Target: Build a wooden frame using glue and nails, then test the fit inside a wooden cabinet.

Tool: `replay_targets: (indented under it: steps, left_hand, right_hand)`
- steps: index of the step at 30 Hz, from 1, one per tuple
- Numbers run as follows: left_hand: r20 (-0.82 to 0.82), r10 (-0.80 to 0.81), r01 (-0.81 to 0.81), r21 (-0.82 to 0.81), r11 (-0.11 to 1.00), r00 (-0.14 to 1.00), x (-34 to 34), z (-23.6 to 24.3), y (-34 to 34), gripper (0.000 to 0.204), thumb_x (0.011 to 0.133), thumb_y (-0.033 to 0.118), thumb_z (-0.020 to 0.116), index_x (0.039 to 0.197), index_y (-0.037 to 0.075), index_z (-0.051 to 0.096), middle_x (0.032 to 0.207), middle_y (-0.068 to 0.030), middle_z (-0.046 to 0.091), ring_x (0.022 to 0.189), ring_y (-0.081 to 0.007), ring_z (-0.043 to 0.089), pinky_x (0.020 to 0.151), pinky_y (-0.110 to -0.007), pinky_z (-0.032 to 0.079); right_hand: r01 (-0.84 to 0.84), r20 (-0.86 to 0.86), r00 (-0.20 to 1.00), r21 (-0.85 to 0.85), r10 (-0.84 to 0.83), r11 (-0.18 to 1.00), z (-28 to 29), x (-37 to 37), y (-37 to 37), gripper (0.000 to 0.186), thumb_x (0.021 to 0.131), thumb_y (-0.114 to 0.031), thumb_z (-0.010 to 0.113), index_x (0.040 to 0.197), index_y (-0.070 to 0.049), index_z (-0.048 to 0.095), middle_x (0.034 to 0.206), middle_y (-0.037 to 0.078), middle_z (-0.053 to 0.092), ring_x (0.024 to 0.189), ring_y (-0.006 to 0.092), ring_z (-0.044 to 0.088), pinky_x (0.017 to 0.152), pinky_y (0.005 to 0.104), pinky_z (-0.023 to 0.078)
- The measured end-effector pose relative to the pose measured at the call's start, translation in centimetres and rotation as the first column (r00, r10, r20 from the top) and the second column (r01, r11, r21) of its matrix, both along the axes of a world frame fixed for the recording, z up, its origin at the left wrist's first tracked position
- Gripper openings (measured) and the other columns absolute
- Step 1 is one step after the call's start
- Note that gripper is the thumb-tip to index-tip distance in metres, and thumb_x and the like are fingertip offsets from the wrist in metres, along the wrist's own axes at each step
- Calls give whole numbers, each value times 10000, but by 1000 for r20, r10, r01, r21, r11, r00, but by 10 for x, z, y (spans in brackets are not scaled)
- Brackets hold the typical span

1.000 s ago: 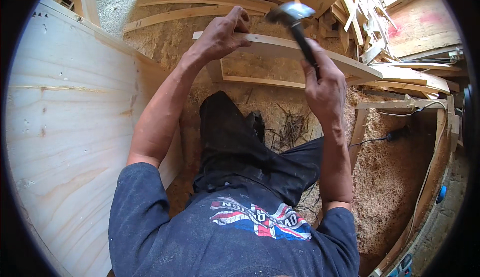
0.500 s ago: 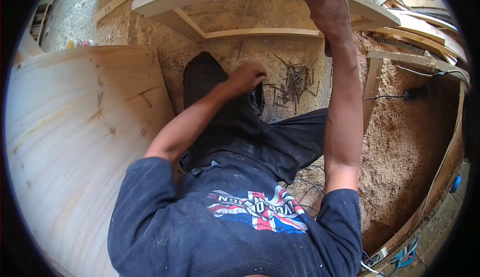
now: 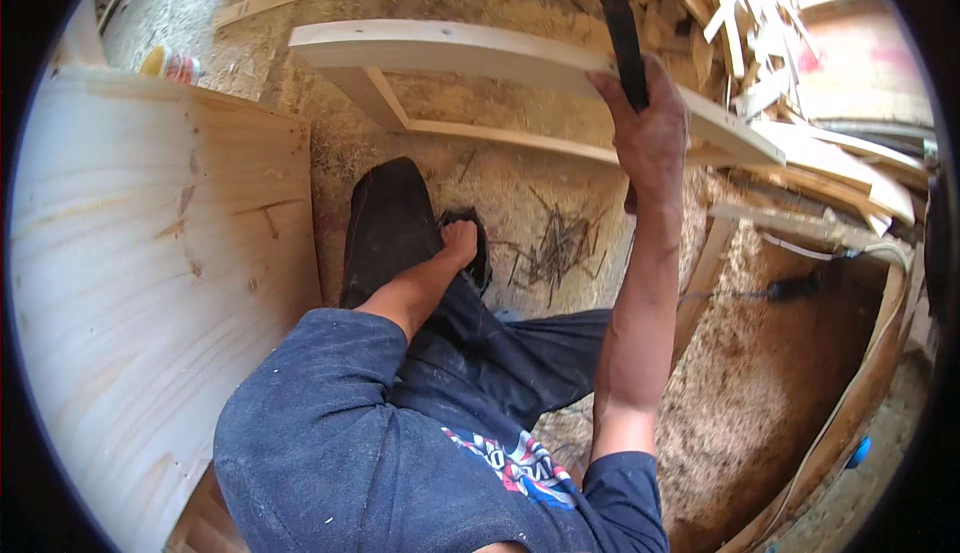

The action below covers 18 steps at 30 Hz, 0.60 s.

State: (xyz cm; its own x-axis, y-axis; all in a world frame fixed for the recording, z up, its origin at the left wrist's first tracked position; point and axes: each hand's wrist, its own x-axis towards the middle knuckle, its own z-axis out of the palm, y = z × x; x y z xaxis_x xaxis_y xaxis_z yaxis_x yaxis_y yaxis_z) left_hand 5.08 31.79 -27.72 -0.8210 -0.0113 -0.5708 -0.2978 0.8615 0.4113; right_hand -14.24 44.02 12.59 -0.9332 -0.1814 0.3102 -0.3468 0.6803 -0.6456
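right grip (image 3: 652,135) around curved-claw hammer (image 3: 621,35) near pale wooden frame (image 3: 450,45)

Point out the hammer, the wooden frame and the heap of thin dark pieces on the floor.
Hammer (image 3: 619,29): head view, on its dark handle.
Wooden frame (image 3: 455,48): head view, on its long upper rail.
Heap of thin dark pieces (image 3: 556,251): head view, near its middle.
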Motion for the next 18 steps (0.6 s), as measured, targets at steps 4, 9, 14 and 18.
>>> replay_targets:
  steps: [4,9,14,18]
  left_hand:
    - [-46,113,-115,-29,993,992,-10,8,-2,115,806,24,675,886,-25,742,964,-279,702,931,-456,703,785,-561,561]
    - [-155,62,-52,65,997,986,-10,19,-13,166,763,90,721,841,-56,738,904,-280,727,892,-462,724,770,-523,594]
    - [-5,-44,45,142,989,999,-15,31,-1,232,802,65,713,1008,-33,758,1037,-316,713,1020,-471,707,868,-507,597]
    - [69,26,-35,124,992,997,-10,-6,-12,225,802,79,741,1003,-20,762,1071,-296,719,1060,-432,708,895,-493,589]
  right_hand:
    - [-10,44,999,10,10,1000,6,-4,-1,384,882,-284,830,1055,16,664,770,93,560,699,219,504,666,368,437]
    - [-49,63,997,-20,51,999,7,-7,-2,392,900,-307,813,1064,9,648,784,94,567,727,218,524,694,372,449]
    - [-35,-6,999,56,35,998,-5,-6,13,387,929,-335,778,1092,-13,638,762,75,560,673,188,496,640,361,443]
    - [-41,65,997,-20,42,999,5,7,-2,354,923,-291,783,1099,-10,662,857,117,638,791,235,585,751,389,474]
